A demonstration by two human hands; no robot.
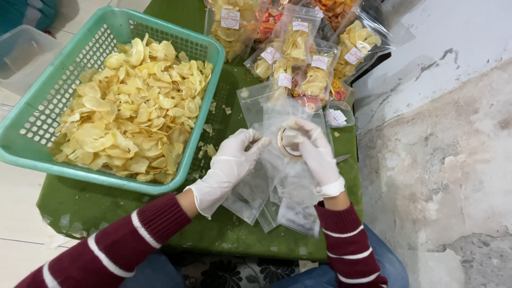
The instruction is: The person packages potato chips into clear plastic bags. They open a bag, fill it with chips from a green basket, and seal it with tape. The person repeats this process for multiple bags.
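tape roll [290,143] sits pinched in my right hand [316,154] over the clear bags [277,186], left hand [230,162] fingers closed picking its edge; i judge it light, stiff, grab by rim.

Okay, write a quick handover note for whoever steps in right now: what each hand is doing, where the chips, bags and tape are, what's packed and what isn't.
Left hand: gloved, fingertips at the free end of the tape.
Right hand: gloved, gripping the tape roll above the empty clear bags.
Green basket: heaped with loose chips, on the green table.
Done: several filled, labelled bags piled at the far edge.
Left: basket full, many bags unfilled; crumbs lie on the table.
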